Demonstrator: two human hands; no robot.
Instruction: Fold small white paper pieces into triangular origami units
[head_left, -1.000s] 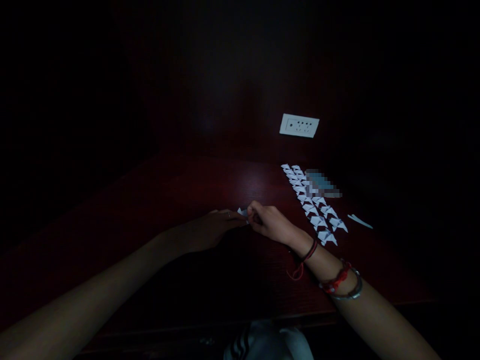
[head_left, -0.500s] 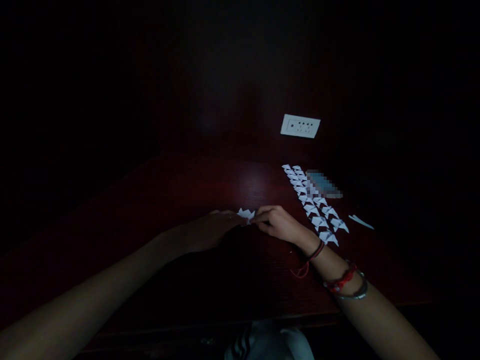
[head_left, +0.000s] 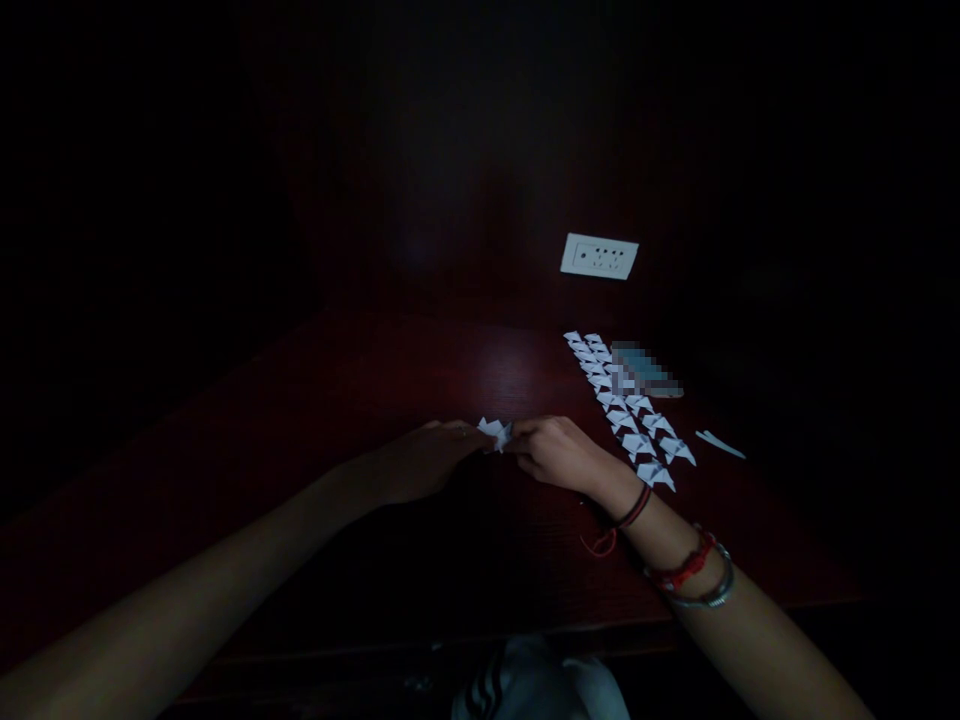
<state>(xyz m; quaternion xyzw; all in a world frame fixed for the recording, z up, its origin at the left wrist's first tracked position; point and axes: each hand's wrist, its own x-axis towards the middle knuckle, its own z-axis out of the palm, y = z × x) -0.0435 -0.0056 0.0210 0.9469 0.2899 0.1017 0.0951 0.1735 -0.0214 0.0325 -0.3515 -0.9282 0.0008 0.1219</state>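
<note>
A small folded white paper piece (head_left: 495, 431) sits between my two hands on the dark red wooden table (head_left: 420, 380). My left hand (head_left: 420, 460) lies low on the table with its fingertips pressed onto the piece's left side. My right hand (head_left: 555, 452) pinches the piece's right side with closed fingers; red cords and a metal bangle ring its wrist. To the right, two rows of several folded white paper pieces (head_left: 626, 410) run diagonally across the table.
A white wall socket plate (head_left: 598, 256) is on the dark panel behind the table. A blurred bluish object (head_left: 645, 370) lies beside the rows. A thin white paper strip (head_left: 720, 444) lies further right. The scene is very dark.
The paper piece has gone from hidden between my fingers to spread out and showing its points. My right hand has lowered and flattened toward the table; my left hand has barely moved.
</note>
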